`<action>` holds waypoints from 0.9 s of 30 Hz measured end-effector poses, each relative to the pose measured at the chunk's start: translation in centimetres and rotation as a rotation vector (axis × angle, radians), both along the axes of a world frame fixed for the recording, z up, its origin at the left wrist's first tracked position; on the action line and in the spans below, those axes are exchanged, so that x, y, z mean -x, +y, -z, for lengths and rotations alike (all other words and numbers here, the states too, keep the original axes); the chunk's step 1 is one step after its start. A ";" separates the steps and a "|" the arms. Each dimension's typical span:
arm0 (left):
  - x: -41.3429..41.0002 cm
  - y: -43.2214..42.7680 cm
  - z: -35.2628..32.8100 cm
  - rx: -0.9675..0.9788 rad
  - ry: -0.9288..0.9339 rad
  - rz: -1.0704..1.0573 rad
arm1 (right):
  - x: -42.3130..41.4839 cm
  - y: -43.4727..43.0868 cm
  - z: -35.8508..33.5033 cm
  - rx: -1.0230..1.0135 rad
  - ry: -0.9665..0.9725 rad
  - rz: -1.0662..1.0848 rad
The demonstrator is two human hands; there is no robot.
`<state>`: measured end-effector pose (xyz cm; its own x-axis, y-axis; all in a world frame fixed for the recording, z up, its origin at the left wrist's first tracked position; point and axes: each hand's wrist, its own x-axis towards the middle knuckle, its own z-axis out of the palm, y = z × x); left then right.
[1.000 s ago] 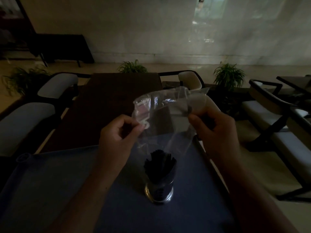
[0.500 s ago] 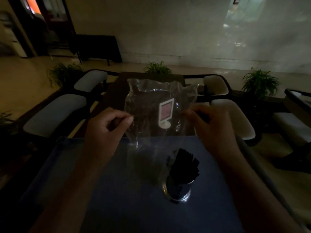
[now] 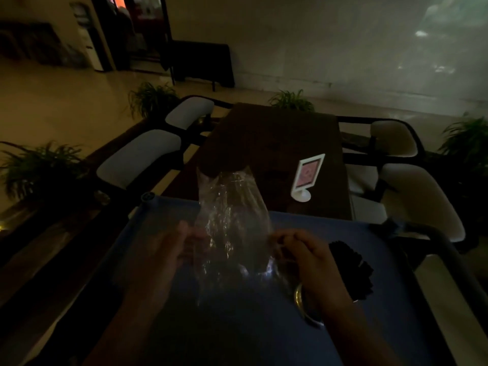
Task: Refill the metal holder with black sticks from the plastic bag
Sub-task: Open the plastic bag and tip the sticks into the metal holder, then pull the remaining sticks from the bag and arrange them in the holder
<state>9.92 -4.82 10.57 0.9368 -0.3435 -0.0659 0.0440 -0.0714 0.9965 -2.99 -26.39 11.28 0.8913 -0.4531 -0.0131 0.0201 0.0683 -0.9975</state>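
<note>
A clear plastic bag [image 3: 232, 223] hangs in front of me over the blue mat [image 3: 237, 326]; no sticks can be made out inside it in the dim light. My left hand [image 3: 171, 249] pinches its left edge, and my right hand [image 3: 303, 254] pinches its right edge. Behind my right wrist stands the metal holder [image 3: 306, 307], mostly hidden, with a bunch of black sticks [image 3: 351, 268] fanning out of its top.
A white table sign [image 3: 307, 178] stands on the dark wooden table [image 3: 269, 143] beyond the mat. Padded chairs [image 3: 140, 157] line both sides, with potted plants [image 3: 39, 170] on the floor. The scene is very dim.
My view has swung left and down. Both hands have dropped lower with the bag, which now reads narrower and upright. The holder now sits behind my right wrist.
</note>
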 end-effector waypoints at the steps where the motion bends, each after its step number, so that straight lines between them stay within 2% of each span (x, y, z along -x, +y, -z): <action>1: 0.3 0.2 1.0 -0.064 0.003 -0.033 | -0.2 0.7 1.0 -0.035 0.049 0.002; 6: 0.6 0.4 5.6 -0.265 -0.021 0.052 | -0.9 3.2 5.6 0.116 0.231 0.093; 11: 0.4 -0.3 9.1 -0.384 -0.023 0.192 | -1.1 3.3 9.2 0.078 0.422 0.131; 14: -0.1 -0.5 10.9 -0.406 0.039 0.239 | -1.2 2.9 11.6 0.069 0.506 0.179; 18: -0.2 -0.7 12.9 -0.395 0.062 0.270 | -1.2 2.6 14.7 0.232 0.661 0.205; 24: 0.0 -0.9 16.4 -0.548 0.042 0.213 | -0.8 2.9 17.5 0.446 0.784 0.179; 27: 0.2 -0.7 17.3 -0.608 -0.011 0.229 | -0.6 3.0 18.2 0.472 0.823 0.162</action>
<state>9.76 -5.48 -6.72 0.8461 -0.4388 -0.3025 -0.0488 -0.6291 0.7758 -2.35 -23.36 -6.96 0.6105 -0.6886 -0.3912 -0.7243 -0.2857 -0.6275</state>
